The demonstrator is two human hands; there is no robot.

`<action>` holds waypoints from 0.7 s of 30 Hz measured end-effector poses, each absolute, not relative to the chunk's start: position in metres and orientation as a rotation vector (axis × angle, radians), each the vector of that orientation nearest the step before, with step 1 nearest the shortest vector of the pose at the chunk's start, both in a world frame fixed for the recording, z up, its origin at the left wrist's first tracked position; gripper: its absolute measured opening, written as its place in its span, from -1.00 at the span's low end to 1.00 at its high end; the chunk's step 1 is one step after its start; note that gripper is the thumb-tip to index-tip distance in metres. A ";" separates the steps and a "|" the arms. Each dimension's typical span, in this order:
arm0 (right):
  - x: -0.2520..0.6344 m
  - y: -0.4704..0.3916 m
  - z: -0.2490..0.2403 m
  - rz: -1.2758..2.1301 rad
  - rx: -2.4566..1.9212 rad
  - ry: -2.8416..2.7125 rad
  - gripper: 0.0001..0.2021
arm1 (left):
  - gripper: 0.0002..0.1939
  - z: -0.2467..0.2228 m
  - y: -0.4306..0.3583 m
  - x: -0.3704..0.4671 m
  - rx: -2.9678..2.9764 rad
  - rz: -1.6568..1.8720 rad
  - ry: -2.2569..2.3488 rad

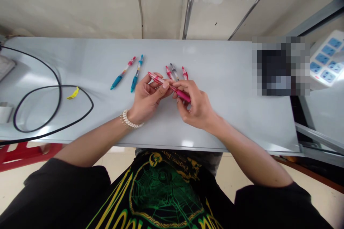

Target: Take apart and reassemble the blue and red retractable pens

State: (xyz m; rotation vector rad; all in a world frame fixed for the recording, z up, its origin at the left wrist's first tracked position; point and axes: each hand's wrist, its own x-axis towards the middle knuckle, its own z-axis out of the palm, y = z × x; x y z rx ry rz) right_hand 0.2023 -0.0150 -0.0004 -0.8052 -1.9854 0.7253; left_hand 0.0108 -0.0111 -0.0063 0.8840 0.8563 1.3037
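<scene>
A red pen with a pink grip [183, 95] is held in both hands over the table. My left hand [147, 98] pinches its clear red upper part between thumb and fingers. My right hand [196, 105] has its fingers round the pink grip end. Beyond the hands lie a red pen [168, 72], a grey-black pen [174, 71] and another red pen [185, 73], their lower parts hidden by the hands. To the left lie a pen with a red top and teal grip [122, 74] and a blue pen [137, 74].
On the left of the grey table [236, 114] a black cable [60, 86] lies in loops with a yellow tag [73, 93]. A power strip [328, 59] is at the right, beside a pixelated dark object [276, 71]. A red stool [29, 154] shows below the table's left edge.
</scene>
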 end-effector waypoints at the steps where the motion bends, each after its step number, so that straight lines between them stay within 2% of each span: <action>1: 0.202 -0.015 0.000 0.728 -0.800 -1.985 -0.56 | -0.58 -0.006 -0.011 0.011 0.880 1.302 0.858; 21: 0.203 -0.014 0.001 0.693 -0.775 -2.017 -0.53 | -0.59 -0.005 -0.011 0.011 0.890 1.281 0.857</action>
